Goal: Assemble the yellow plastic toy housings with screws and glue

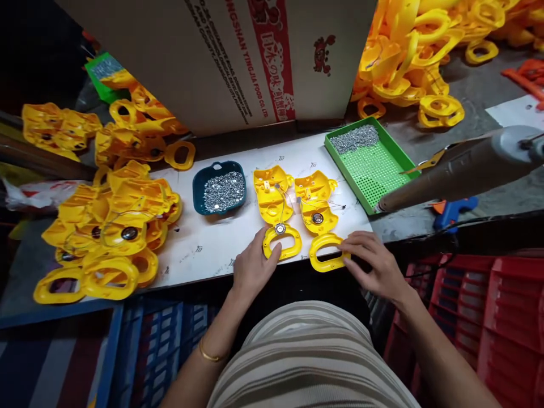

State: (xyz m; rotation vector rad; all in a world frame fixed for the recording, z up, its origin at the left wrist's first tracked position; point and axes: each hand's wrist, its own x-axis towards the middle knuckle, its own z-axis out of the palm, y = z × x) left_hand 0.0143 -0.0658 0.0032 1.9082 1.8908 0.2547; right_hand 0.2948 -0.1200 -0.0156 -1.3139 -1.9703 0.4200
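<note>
Two yellow plastic shell halves with ring handles lie side by side, hollow side up, on a white board (229, 243). My left hand (253, 260) pinches the ring handle of the left shell half (273, 198); a small round metal part sits at the top of that ring. Thin wires cross from this half to the right shell half (315, 198), which has a round speaker-like disc inside. My right hand (374, 260) has thumb and fingers closed on the right half's ring handle, at its right side.
Left of the shells stands a dark teal tray (198, 192) of small screws. A green tray (382, 164) with more screws is at right, beneath a grey power screwdriver (459, 164). Yellow shells pile up left (123, 209) and back right (408, 62). A cardboard box (238, 62) stands behind.
</note>
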